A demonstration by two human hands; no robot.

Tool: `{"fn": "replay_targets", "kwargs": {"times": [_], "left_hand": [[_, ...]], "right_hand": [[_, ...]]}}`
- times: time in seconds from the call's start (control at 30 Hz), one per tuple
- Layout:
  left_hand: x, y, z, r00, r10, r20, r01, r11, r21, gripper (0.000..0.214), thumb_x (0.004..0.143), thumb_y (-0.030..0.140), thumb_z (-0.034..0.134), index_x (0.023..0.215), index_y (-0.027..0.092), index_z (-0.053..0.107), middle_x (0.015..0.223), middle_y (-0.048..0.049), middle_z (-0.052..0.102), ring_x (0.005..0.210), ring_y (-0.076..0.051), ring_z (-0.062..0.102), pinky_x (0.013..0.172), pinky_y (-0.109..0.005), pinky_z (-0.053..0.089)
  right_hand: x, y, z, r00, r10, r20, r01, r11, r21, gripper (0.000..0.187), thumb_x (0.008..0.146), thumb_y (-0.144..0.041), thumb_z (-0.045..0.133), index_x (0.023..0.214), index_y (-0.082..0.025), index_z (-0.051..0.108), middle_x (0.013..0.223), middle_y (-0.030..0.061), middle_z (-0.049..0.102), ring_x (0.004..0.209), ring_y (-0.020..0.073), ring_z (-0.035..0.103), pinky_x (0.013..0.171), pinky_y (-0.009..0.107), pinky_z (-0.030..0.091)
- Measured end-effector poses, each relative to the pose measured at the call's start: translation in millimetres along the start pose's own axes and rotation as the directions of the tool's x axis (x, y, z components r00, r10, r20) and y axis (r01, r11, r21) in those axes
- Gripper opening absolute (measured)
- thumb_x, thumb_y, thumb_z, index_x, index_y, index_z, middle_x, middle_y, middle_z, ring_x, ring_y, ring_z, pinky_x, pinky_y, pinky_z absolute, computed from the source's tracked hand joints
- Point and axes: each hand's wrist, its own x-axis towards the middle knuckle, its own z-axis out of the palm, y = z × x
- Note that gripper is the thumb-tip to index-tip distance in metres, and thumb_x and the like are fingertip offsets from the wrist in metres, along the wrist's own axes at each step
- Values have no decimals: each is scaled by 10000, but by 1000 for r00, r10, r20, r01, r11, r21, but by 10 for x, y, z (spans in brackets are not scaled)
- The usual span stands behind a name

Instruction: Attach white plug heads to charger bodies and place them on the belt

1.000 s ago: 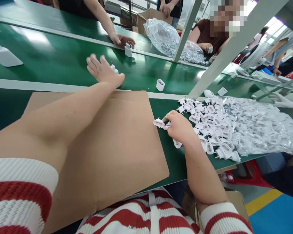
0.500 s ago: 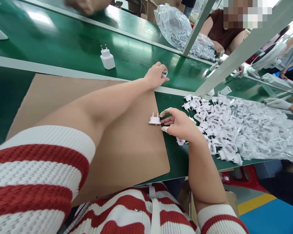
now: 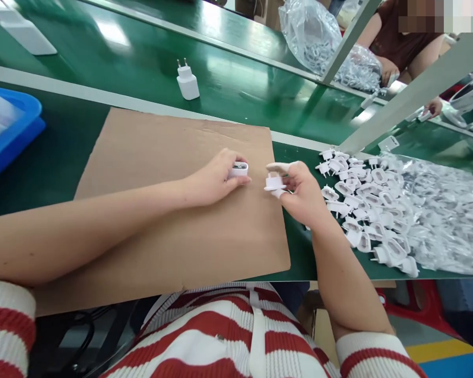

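Observation:
My left hand (image 3: 220, 177) is closed round a white charger housing (image 3: 239, 169), its open end facing right and showing parts inside. Opposite it, my right hand (image 3: 297, 189) grips a white plug cap (image 3: 275, 182) between thumb and fingers, with finger covers on some fingertips. A small gap separates the two pieces above the right part of the brown cardboard sheet (image 3: 181, 231). Just right of my right hand lies a pile of loose white plug caps (image 3: 355, 202).
A white charger (image 3: 188, 84) with two pins stands on the green belt beyond the cardboard. On the left is a blue tray (image 3: 27, 118). A clear plastic bag (image 3: 449, 215) of white parts lies right; a metal post (image 3: 410, 89) slants above. A co-worker's hand (image 3: 389, 71) works across.
My left hand has come back from the belt's edge to the cardboard with the charger housing. My right hand has taken hold of the plug cap. The view has shifted left.

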Motion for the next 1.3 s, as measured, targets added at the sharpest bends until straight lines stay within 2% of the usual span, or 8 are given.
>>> {"fn": "replay_targets", "kwargs": {"times": [0.13,0.3,0.5,0.67,0.8,0.9,1.1,1.3], "left_hand": [[-250,11,25,999,-4,52,12,987,-159,502,920,491,688,1304,192,564,1318,-130,595,1027,-249,638,929,-422,566],[-273,-42,55,999,45,-8,-46,970,-240,412,904,493,741,1177,194,669,1165,-94,656,1000,-234,640,915,-373,556],[-265,-69,54,994,105,-7,-104,970,-219,402,905,452,743,1204,192,675,1179,-94,653,1066,-245,623,907,-349,527],[-264,-65,55,993,120,-17,-121,973,-199,324,943,461,700,1144,208,708,1093,-74,696,1003,-235,631,882,-347,513],[-265,-51,56,986,163,-15,-163,967,-196,304,924,429,730,1132,208,720,1081,-62,712,1048,-235,628,903,-330,507],[-265,-47,61,986,164,-40,-169,966,-196,284,912,429,744,1087,206,727,1042,-50,711,1003,-225,635,872,-320,509],[-263,-71,88,981,185,-64,-194,957,-215,262,910,436,732,1014,196,731,969,-42,704,922,-210,641,812,-313,500],[-246,-80,78,977,202,-65,-212,955,-207,261,895,423,724,983,177,725,958,-53,695,931,-223,638,817,-331,494]], "right_hand": [[10,-44,53,996,-16,-92,34,980,198,482,837,-217,711,1282,-253,530,1146,38,632,896,143,655,797,288,572],[12,-104,92,999,35,-5,-33,967,254,597,910,-341,690,1461,-299,465,1037,33,686,779,158,642,684,300,565],[47,-49,24,990,129,65,-144,849,508,522,920,-538,668,1357,-314,490,1175,63,722,890,182,733,865,400,636],[49,-78,129,978,203,-42,-169,900,402,392,985,-490,596,1337,-323,545,1226,52,701,950,178,745,910,400,640],[-9,-140,123,985,-57,-165,68,996,64,393,979,-315,638,1371,-302,657,1260,63,698,1153,227,703,1082,473,562],[-29,-152,59,960,-198,-197,161,968,-191,329,948,-262,700,1271,-300,749,1073,53,731,1087,244,686,1053,488,562],[4,-155,179,962,-152,-227,182,976,122,357,927,-281,751,1274,-316,673,1120,30,660,1026,208,724,980,416,608],[17,-247,363,939,-276,-205,270,961,-59,263,957,-254,719,1202,-333,770,1070,26,690,989,201,686,946,393,587]]}}
